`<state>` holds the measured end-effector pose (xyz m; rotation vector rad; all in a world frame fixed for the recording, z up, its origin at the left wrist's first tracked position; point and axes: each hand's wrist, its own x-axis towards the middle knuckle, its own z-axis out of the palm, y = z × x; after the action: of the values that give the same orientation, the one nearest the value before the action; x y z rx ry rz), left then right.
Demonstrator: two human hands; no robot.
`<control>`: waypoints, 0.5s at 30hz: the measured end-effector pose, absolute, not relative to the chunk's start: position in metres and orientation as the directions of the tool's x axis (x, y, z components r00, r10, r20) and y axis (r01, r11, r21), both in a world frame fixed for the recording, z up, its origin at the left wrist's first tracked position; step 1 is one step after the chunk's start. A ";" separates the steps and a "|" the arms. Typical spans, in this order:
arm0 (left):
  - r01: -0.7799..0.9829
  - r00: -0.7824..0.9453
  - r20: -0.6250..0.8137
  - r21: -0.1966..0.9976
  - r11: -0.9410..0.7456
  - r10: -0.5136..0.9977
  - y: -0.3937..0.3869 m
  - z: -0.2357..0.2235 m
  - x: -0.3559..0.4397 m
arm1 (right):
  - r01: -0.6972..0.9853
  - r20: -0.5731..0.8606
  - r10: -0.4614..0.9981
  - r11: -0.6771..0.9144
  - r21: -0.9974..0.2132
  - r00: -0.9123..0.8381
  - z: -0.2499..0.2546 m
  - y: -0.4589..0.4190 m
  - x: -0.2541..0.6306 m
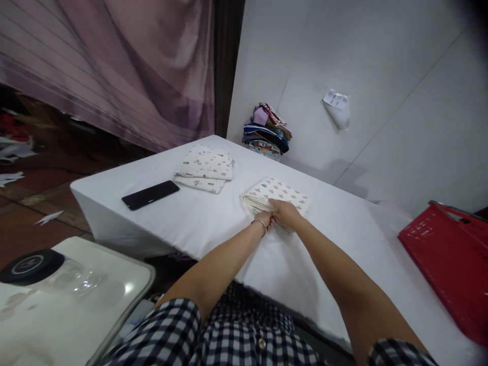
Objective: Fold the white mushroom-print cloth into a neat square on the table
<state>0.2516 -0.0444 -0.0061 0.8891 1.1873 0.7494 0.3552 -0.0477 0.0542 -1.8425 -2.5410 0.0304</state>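
Note:
A folded white cloth with small grey motifs (280, 190) lies on the white-covered table (213, 223) in front of me. My right hand (286, 214) grips its near edge, thumb on top of the layers and the other fingers underneath. Close against it, my left hand (265, 219), with a bracelet at the wrist, is closed at the same edge; its fingertips are partly hidden. Further left and back lies a second folded white cloth (206, 168), printed with sparse plant-like figures. A black phone (151, 194) rests beside that one.
Folded fabrics (267, 129) are stacked by the wall at the table's far side. A red plastic basket (450, 264) stands on the right. At lower left, a clear jar with a black lid (32, 265) lies on a white surface (76, 325). A pink curtain (152, 66) hangs behind.

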 end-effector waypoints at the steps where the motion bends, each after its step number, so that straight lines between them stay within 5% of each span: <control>1: -0.037 0.199 -0.471 0.873 0.487 0.859 -0.047 -0.006 0.251 | 0.951 -0.010 0.951 0.307 -0.020 -0.308 0.054 -0.048 0.355; 9: -0.143 0.127 -0.502 0.844 0.516 0.856 -0.056 0.000 0.248 | 0.952 -0.026 0.952 0.305 -0.023 -0.306 0.053 -0.047 0.357; 15: -0.052 0.192 -0.465 0.875 0.482 0.864 -0.054 0.000 0.244 | 0.952 -0.075 0.950 0.305 0.006 -0.304 0.050 -0.050 0.356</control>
<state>0.2439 -0.0537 0.0000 0.8518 1.2085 0.7658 0.3565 -0.0503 0.0496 -1.8893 -2.5890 0.0631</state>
